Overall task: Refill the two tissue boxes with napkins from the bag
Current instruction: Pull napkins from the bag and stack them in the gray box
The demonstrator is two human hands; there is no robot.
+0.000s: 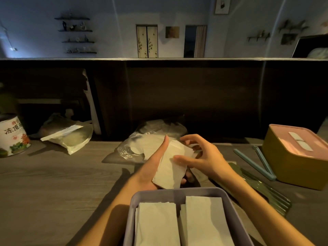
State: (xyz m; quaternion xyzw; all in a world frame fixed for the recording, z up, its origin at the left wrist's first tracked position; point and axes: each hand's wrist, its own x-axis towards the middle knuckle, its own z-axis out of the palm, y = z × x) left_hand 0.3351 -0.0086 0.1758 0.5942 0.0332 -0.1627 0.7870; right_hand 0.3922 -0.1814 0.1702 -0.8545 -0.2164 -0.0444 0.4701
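Both hands work mid-desk: my left hand (156, 166) cradles a napkin stack (171, 167), my right hand (200, 157), fingers loosely spread, thumbs it. Open lavender box (229, 206) sits near edge, lidded yellow box (291, 167) right, bag (134, 146) behind.

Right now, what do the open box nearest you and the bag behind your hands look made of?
Open lavender box: seems moulded plastic, matte, with smooth walls and rounded corners. Bag: thin clear plastic film, judging by glossy crinkles and the napkins showing through.
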